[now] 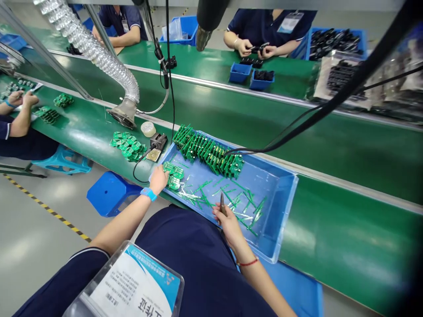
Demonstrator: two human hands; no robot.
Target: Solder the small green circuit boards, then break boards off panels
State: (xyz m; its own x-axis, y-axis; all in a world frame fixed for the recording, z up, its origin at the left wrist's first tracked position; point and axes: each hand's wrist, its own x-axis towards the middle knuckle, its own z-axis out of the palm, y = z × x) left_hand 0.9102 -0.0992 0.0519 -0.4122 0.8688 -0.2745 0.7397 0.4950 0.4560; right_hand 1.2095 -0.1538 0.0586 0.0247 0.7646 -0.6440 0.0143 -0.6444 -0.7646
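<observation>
- Keeping the dark hand tool [222, 203] pointed away from the body and off the boards seemed wise; the right hand [230, 224] had its grip closed around it.
- The left hand [159, 179] rested at the near-left corner of the blue tray [286, 215], touching a small heap of green boards [174, 176]; whether that grip was clamped on one, I could not tell.
- Lifting a board by its edges and bringing it to the tool above the tray looked the tidiest way.
- Loose green strips [231, 200] littered the tray floor and could have slipped under a board.
- A tight row of boards [211, 154] leaned along the far side, likely to topple under a careless reach.
- A black cable [317, 115] hung across the far part of the tray, the chief obstacle.
- Left of the tray, the table [337, 229] carried a board pile [128, 147] and a round tub [148, 129].
</observation>
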